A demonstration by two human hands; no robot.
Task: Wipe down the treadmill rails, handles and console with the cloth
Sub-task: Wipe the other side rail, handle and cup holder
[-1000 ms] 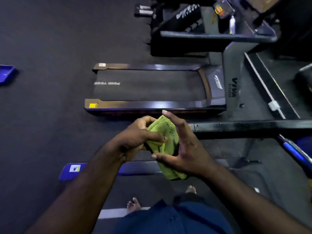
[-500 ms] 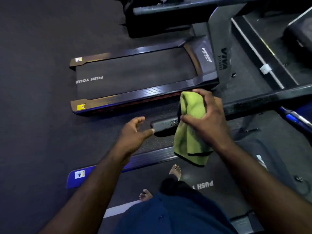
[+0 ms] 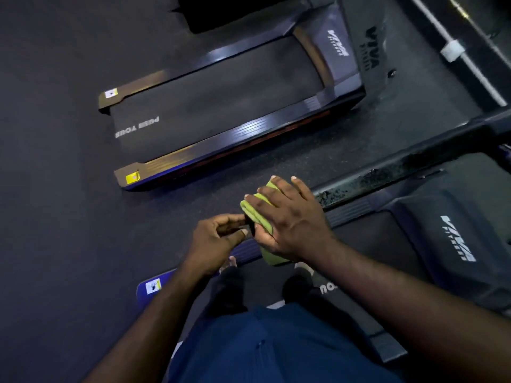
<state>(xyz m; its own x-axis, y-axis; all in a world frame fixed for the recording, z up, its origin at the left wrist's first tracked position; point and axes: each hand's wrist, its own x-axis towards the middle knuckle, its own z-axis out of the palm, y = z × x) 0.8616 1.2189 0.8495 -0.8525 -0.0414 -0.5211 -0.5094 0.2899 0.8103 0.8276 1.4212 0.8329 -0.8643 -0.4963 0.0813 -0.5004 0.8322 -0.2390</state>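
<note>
Fingers (image 3: pixel 272 189) of the right hand (image 3: pixel 290 222) lie spread and flat over the green cloth (image 3: pixel 255 212), pressing it down onto the near end of the black handrail (image 3: pixel 401 167). That cloth is folded into a thick pad, bright yellow-green with a dark edge showing at its left side, and a loose tail hangs below the palm. Just left of it, the left hand (image 3: pixel 218 239) pinches the dark tip of the rail end between thumb and curled fingers, touching the cloth's edge. To the right of the cloth, the handrail runs up toward the far right, its surface worn and speckled. Below it lies the treadmill deck (image 3: pixel 359 261) the person stands on. A second treadmill (image 3: pixel 221 106) sits on the floor farther off.
</note>
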